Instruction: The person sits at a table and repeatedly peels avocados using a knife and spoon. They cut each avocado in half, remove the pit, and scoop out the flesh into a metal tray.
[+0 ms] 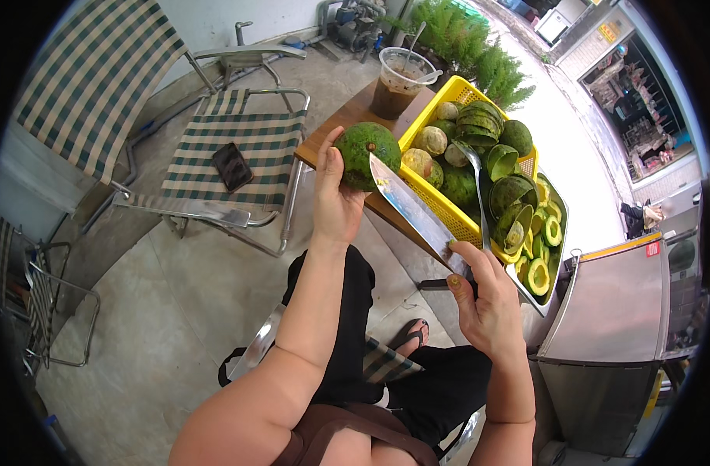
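Note:
A whole green avocado [355, 140] rests in my left hand [338, 212], its brown stem end facing up. My right hand [491, 303] grips a large kitchen knife [416, 215] by its dark handle, thumb and fingers near the blade's base. The blade's tip meets the avocado beside the stem end; whether it has cut in, I cannot tell. Just beyond the blade sits a yellow plastic basket [436, 207] of whole avocados, empty skins [480, 119] and round pits [430, 140]. A metal spoon [479, 186] lies across it. Pitted avocado halves [537, 276] fill a metal tray [554, 291] to the right.
A clear plastic cup [392, 87] of brown drink stands on the wooden table [325, 137]. A phone [232, 167] lies on a checked folding chair [209, 160] at left. A metal cabinet [608, 297] stands at right. A pump [358, 29] and green plants [471, 43] are behind.

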### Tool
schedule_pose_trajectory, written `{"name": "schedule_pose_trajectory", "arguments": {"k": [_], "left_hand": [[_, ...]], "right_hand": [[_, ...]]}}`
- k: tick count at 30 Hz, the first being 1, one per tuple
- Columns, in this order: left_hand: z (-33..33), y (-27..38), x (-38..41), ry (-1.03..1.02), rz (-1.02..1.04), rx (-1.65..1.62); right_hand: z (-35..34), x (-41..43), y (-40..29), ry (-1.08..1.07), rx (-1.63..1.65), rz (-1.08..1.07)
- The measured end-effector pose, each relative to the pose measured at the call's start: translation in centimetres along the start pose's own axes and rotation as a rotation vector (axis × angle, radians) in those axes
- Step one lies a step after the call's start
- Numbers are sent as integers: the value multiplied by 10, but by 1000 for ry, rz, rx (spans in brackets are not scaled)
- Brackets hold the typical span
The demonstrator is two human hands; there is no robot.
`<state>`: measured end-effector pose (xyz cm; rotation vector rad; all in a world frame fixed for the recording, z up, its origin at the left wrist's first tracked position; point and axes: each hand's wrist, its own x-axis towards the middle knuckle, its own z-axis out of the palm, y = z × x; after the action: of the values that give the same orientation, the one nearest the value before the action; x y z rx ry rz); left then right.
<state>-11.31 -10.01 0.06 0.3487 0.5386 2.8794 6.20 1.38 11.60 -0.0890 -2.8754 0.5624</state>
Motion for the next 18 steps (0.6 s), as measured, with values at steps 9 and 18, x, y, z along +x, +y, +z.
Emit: {"name": "schedule_pose_trajectory", "arguments": {"k": [9, 18], "left_hand": [[-2, 4, -6, 52, 112, 200], [-10, 4, -5, 27, 153, 225]], "right_hand": [[2, -7, -4, 14, -27, 8], [-2, -12, -7, 4, -13, 35]]}}
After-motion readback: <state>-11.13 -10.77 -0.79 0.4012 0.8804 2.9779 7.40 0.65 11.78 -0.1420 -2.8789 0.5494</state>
